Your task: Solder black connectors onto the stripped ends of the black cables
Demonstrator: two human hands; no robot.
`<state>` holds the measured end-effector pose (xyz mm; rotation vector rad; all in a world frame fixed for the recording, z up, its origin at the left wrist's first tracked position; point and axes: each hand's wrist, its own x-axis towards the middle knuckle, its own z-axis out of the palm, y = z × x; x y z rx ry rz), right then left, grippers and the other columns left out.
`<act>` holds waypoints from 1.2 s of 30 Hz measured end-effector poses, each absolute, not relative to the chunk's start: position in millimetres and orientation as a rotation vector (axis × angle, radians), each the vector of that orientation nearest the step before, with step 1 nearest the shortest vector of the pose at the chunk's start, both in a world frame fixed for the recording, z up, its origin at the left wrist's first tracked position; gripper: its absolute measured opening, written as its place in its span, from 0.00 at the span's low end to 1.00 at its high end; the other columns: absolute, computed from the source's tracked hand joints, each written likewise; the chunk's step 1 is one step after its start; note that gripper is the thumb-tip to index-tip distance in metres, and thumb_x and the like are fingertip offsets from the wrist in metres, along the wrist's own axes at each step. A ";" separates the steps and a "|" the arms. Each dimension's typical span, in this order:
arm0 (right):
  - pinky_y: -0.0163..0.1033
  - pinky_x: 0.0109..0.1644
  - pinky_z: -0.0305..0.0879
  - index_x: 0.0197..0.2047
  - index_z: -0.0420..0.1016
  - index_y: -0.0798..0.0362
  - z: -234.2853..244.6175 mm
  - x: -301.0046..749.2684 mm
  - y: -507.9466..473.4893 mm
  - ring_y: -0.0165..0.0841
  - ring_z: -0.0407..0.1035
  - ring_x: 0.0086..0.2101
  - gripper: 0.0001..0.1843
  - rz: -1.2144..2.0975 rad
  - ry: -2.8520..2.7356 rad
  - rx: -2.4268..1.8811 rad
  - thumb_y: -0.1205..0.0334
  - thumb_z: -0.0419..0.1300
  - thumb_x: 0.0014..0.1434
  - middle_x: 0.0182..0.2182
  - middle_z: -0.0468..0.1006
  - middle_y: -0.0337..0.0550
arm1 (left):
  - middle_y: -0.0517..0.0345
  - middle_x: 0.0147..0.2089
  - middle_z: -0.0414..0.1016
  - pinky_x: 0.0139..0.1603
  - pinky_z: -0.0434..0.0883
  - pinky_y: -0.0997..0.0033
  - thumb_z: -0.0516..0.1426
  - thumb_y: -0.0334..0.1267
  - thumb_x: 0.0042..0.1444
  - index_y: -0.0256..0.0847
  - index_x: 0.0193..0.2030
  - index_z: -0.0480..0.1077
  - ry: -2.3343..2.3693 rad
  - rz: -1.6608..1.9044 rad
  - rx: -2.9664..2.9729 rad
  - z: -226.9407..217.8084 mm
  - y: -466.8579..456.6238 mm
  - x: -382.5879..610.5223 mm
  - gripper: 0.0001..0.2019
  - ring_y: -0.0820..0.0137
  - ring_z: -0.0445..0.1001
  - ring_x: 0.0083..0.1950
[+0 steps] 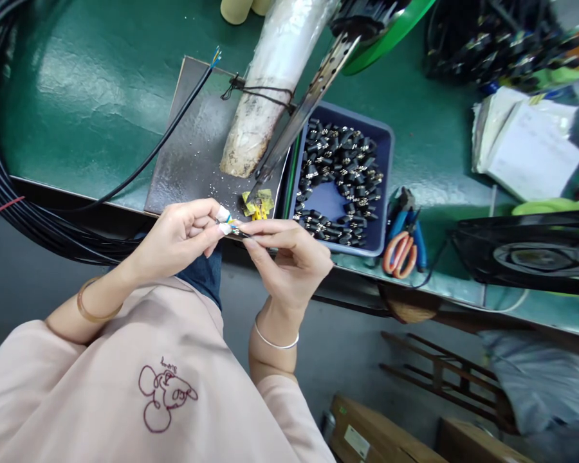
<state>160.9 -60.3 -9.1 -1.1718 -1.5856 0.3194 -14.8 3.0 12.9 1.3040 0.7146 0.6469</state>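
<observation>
My left hand (181, 235) and my right hand (289, 257) meet just in front of the bench edge, both pinched on the stripped end of a thin cable (232, 227) with small coloured wires showing. Two fingertips of the left hand wear white tape. A blue tray (386, 186) full of small black connectors (340, 177) stands on the green bench just beyond the right hand. A second black cable (174, 128) with a stripped coloured tip lies across a grey mat (193, 148).
A plastic-wrapped machine arm (265, 96) and a metal rail (303, 109) reach down to a yellow piece (257, 204) at the mat's edge. Orange scissors and blue pliers (405, 241) lie right of the tray. A thick black cable bundle (0, 186) hangs left. Papers (525, 145) sit right.
</observation>
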 end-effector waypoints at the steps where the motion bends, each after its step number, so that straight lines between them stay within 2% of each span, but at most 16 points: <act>1: 0.39 0.38 0.80 0.33 0.73 0.50 -9.4 160.0 -61.0 0.33 0.81 0.36 0.08 0.299 -1.593 -1.180 0.71 0.66 0.59 0.35 0.85 0.38 | 0.68 0.20 0.66 0.17 0.53 0.82 0.57 0.33 0.60 0.37 0.34 0.68 0.711 0.651 1.300 12.9 2.9 -14.3 0.04 0.83 0.55 0.17; 3: 0.40 0.39 0.81 0.34 0.74 0.50 -10.1 157.2 -63.0 0.34 0.82 0.38 0.06 0.254 -1.559 -1.209 0.70 0.65 0.60 0.36 0.85 0.39 | 0.67 0.20 0.66 0.17 0.54 0.82 0.57 0.34 0.60 0.37 0.35 0.68 0.707 0.656 1.294 13.4 2.6 -13.0 0.04 0.83 0.56 0.17; 5: 0.37 0.32 0.79 0.36 0.74 0.49 -10.0 153.4 -65.2 0.32 0.81 0.32 0.04 0.215 -1.434 -1.259 0.68 0.65 0.61 0.36 0.85 0.39 | 0.67 0.20 0.67 0.18 0.55 0.81 0.59 0.34 0.59 0.37 0.35 0.68 0.721 0.662 1.296 14.1 2.1 -11.7 0.04 0.82 0.57 0.18; 8: 0.31 0.14 0.61 0.39 0.75 0.48 -6.4 147.8 -67.0 0.25 0.68 0.15 0.01 0.057 -1.171 -1.257 0.61 0.64 0.64 0.25 0.78 0.31 | 0.67 0.20 0.65 0.20 0.57 0.81 0.60 0.34 0.57 0.37 0.36 0.68 0.778 0.697 1.311 14.2 0.8 -10.0 0.04 0.81 0.59 0.19; 10: 0.31 0.10 0.50 0.40 0.76 0.47 -2.7 145.2 -67.5 0.22 0.60 0.10 0.04 -0.041 -1.073 -1.224 0.57 0.64 0.63 0.20 0.71 0.28 | 0.68 0.20 0.64 0.20 0.57 0.81 0.60 0.33 0.56 0.37 0.36 0.68 0.805 0.727 1.321 13.5 0.0 -9.3 0.04 0.81 0.58 0.19; 11: 0.31 0.10 0.48 0.41 0.75 0.47 -1.2 144.3 -67.8 0.22 0.60 0.10 0.05 -0.055 -1.057 -1.230 0.57 0.64 0.64 0.20 0.70 0.27 | 0.68 0.20 0.64 0.20 0.57 0.81 0.60 0.33 0.56 0.38 0.36 0.68 0.814 0.738 1.327 13.1 -0.2 -9.0 0.04 0.81 0.58 0.19; 12: 0.31 0.10 0.50 0.42 0.75 0.47 -0.2 143.5 -68.3 0.23 0.62 0.11 0.04 -0.042 -1.061 -1.249 0.58 0.63 0.64 0.21 0.72 0.28 | 0.68 0.20 0.64 0.20 0.57 0.81 0.60 0.32 0.56 0.38 0.36 0.68 0.821 0.744 1.336 12.7 -0.4 -8.7 0.04 0.81 0.57 0.19; 14: 0.30 0.14 0.60 0.44 0.74 0.47 -0.5 142.7 -69.7 0.24 0.69 0.15 0.04 -0.001 -1.100 -1.293 0.63 0.62 0.65 0.26 0.78 0.30 | 0.69 0.20 0.62 0.21 0.58 0.81 0.60 0.32 0.56 0.38 0.36 0.68 0.840 0.753 1.358 12.1 -0.6 -8.3 0.04 0.81 0.58 0.19; 16: 0.31 0.24 0.73 0.45 0.74 0.48 -3.0 142.5 -70.8 0.28 0.78 0.24 0.08 -0.007 -1.190 -1.314 0.68 0.63 0.63 0.31 0.83 0.33 | 0.69 0.20 0.61 0.22 0.59 0.80 0.60 0.32 0.55 0.38 0.36 0.68 0.856 0.752 1.382 11.3 -0.7 -8.1 0.04 0.80 0.59 0.20; 18: 0.34 0.36 0.80 0.43 0.75 0.49 -6.6 142.7 -70.4 0.32 0.82 0.34 0.10 -0.086 -1.365 -1.339 0.71 0.66 0.59 0.36 0.85 0.37 | 0.68 0.20 0.60 0.22 0.59 0.79 0.60 0.33 0.55 0.38 0.36 0.68 0.858 0.752 1.401 9.7 -0.9 -8.1 0.04 0.80 0.59 0.20; 21: 0.35 0.42 0.80 0.40 0.75 0.50 -12.6 141.9 -66.3 0.33 0.82 0.39 0.11 -0.229 -1.591 -1.340 0.73 0.68 0.57 0.40 0.86 0.41 | 0.69 0.21 0.58 0.22 0.57 0.79 0.60 0.33 0.57 0.39 0.36 0.68 0.856 0.768 1.419 6.5 -1.1 -7.5 0.04 0.80 0.56 0.21; 24: 0.35 0.41 0.79 0.39 0.73 0.49 -18.8 138.7 -61.1 0.32 0.81 0.38 0.11 -0.217 -1.547 -1.328 0.73 0.66 0.58 0.40 0.85 0.40 | 0.70 0.20 0.55 0.21 0.54 0.78 0.59 0.33 0.57 0.40 0.35 0.67 0.872 0.790 1.401 3.9 -0.5 -5.2 0.04 0.80 0.53 0.20; 31: 0.40 0.42 0.81 0.38 0.71 0.49 -22.7 135.0 -57.6 0.34 0.80 0.40 0.09 -0.052 -1.450 -1.346 0.72 0.63 0.60 0.40 0.83 0.41 | 0.71 0.19 0.55 0.20 0.53 0.77 0.60 0.35 0.55 0.40 0.33 0.65 0.858 0.799 1.272 3.1 7.7 3.0 0.06 0.80 0.53 0.19; 36: 0.40 0.42 0.82 0.37 0.70 0.49 -20.3 138.5 -54.1 0.33 0.80 0.41 0.09 -0.044 -1.471 -1.331 0.73 0.63 0.60 0.42 0.83 0.41 | 0.70 0.20 0.53 0.20 0.50 0.77 0.60 0.33 0.54 0.40 0.30 0.64 0.871 0.801 1.271 5.9 13.8 6.3 0.07 0.80 0.50 0.20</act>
